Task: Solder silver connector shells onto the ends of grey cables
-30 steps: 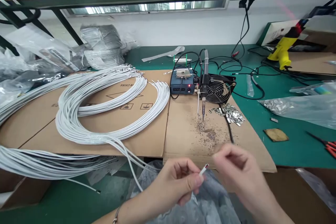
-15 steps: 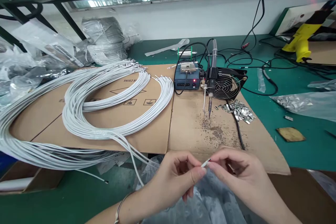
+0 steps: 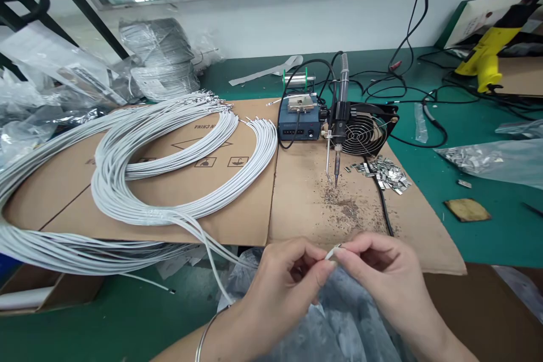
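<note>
Near the front edge of the bench, my left hand pinches a white cable close to its end. My right hand pinches the tip of that same cable; its fingertips mostly hide the end, where a small dark bit shows. Coiled bundles of white cables lie to the left on cardboard, and a few strands run from them toward my left wrist. Ahead of my hands stands a soldering iron, held tip down over the cardboard. A heap of small metal connector shells sits right of it.
Behind the iron are a blue soldering station, a solder spool and a black fan. To the right lie a yellowish sponge, a plastic bag of metal parts and a yellow tool. Wrapped cable rolls stand back left.
Both hands stay together at the cable end, with the fingers shifted slightly and the left forearm a little further right. The view has tilted slightly. The station's red light no longer shows.
</note>
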Motion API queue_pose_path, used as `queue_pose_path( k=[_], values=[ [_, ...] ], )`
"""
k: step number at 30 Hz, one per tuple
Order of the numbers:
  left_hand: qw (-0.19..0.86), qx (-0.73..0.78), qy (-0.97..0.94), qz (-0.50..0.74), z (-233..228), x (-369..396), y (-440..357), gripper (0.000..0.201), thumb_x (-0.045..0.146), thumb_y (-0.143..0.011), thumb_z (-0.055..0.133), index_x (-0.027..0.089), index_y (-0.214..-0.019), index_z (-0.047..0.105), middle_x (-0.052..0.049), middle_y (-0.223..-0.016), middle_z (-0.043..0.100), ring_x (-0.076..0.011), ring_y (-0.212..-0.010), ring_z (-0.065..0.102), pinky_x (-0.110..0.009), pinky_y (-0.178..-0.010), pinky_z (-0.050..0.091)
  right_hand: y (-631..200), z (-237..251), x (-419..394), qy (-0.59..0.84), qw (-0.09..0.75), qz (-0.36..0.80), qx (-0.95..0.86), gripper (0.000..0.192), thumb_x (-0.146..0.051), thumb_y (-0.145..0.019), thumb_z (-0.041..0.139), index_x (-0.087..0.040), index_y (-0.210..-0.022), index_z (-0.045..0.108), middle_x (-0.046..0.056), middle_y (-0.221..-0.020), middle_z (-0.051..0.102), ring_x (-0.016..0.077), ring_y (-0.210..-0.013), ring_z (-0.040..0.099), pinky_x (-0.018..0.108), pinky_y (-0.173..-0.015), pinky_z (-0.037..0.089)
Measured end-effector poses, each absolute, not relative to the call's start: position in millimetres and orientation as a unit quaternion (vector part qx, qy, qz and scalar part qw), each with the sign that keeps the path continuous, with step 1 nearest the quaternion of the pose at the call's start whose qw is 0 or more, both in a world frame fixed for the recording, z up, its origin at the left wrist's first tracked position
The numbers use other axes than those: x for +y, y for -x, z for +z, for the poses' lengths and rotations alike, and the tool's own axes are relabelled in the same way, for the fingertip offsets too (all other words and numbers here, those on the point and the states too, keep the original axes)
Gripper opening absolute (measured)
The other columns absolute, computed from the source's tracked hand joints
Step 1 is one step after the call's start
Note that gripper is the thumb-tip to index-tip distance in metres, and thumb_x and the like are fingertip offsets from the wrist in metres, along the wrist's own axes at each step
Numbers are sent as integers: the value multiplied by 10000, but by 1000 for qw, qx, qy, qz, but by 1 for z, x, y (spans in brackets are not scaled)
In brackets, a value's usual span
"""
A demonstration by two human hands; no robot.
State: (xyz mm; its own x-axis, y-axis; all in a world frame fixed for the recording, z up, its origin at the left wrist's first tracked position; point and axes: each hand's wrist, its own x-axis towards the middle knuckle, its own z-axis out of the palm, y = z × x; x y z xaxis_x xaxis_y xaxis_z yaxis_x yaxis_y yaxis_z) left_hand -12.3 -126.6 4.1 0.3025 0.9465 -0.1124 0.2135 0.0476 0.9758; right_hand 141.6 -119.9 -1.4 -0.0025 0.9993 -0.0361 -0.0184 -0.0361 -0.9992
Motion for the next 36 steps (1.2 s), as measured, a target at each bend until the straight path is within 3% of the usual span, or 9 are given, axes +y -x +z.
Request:
queue_pose_path(
  k=[5,9,12,22,31,36],
  values=[
    [600,475,-528,369,1,-127,8,206,357,-815,563,157,-782,599,43,-499,497,-52,-382,455,-143,-374,369,-133,-2,-122,485,538,512,-462,164,-244,-725,666,-187,-587,598,-14,-524,565,116,-487,485,205,-450,412],
    [610,459,-527,374,-1,-127,12,183,331,-804,587,155,-794,638,31,-529,524,-48,-405,479,-138,-394,392,-147,4,-118,463,477,525,-531,50,-208,-688,687,-197,-708,642,-14,-565,572,120,-493,477,211,-444,399],
    [642,435,-516,363,-1,-128,16,185,330,-813,577,161,-807,651,35,-513,510,-47,-408,475,-133,-396,390,-160,9,-115,461,419,524,-581,87,-223,-731,650,-203,-808,686,18,-633,610,148,-547,517,243,-482,410],
    [664,421,-527,322,8,-128,16,252,353,-830,540,131,-740,617,36,-523,472,-44,-409,459,-135,-397,369,-166,22,-110,437,352,452,-694,168,-218,-820,552,-214,-758,707,36,-616,619,172,-549,559,267,-459,399],
    [610,426,-597,299,13,-127,17,288,342,-871,471,127,-734,605,37,-487,451,-55,-391,422,-169,-416,343,-173,34,-108,416,301,408,-755,191,-176,-823,566,-274,-844,729,-2,-615,643,135,-531,566,228,-445,387],
    [507,422,-680,320,14,-126,19,221,260,-878,478,139,-809,649,5,-578,528,-74,-476,491,-186,-505,386,-168,28,-110,457,330,501,-657,148,-214,-797,584,-212,-768,729,37,-623,649,161,-565,558,243,-476,397]
  ],
)
